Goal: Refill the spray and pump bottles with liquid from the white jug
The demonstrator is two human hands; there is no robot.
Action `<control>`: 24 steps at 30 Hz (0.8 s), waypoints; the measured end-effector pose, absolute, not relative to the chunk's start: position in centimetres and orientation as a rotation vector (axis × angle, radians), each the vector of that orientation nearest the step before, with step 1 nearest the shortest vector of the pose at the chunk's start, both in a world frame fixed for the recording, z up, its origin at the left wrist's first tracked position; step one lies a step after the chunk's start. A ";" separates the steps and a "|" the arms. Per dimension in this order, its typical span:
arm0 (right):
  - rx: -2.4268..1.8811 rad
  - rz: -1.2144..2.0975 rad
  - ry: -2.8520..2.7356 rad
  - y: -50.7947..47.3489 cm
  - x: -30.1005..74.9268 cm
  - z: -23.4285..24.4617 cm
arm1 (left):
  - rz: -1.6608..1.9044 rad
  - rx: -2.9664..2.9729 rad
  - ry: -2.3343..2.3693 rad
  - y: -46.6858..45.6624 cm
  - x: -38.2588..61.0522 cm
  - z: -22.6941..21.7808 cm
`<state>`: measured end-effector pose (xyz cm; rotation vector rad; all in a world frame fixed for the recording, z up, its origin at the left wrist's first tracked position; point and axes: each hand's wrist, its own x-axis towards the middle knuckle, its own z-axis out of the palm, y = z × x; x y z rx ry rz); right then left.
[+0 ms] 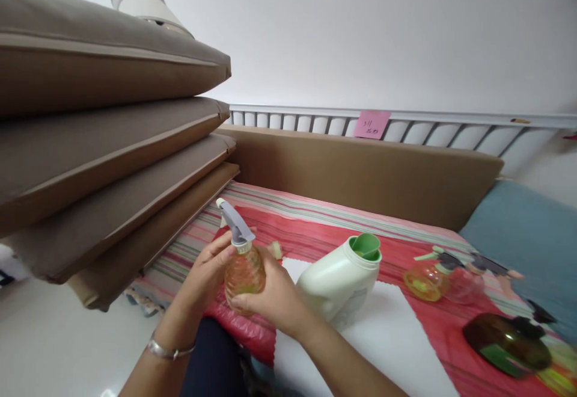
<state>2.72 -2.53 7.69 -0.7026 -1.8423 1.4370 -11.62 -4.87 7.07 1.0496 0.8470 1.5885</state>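
Observation:
A clear, orange-tinted spray bottle [243,273] with a grey trigger head is held up between my two hands, nearly upright and leaning a little. My right hand [279,292] wraps round its body from the right, thumb across the lower front. From the left, my left hand [211,267] grips it near the neck, and its far fingers are partly hidden behind the bottle. To the right, a large white-green plastic bottle [336,280] tilts on a white sheet [387,337], with a green scoop-like piece [366,245] in its open mouth.
Yellow [424,283] and pink [466,283] spray bottles and a dark brown pump bottle [505,343] lie at right on the red striped cloth [306,237]. Stacked brown cushions [112,138] rise at left. A long cushion [360,171] stands along the back rail.

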 end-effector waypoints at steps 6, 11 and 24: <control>-0.621 1.379 -1.856 -2.3 2.1 7.8 | 1.861 1.065 0.997 -4.8 -11.4 6.8; -0.730 1.369 -1.866 -2.2 2.2 7.0 | 1.649 1.043 0.937 -5.2 -11.9 5.6; -0.851 1.207 -1.878 -2.4 1.5 4.7 | 1.707 1.186 1.172 -5.7 -11.6 4.7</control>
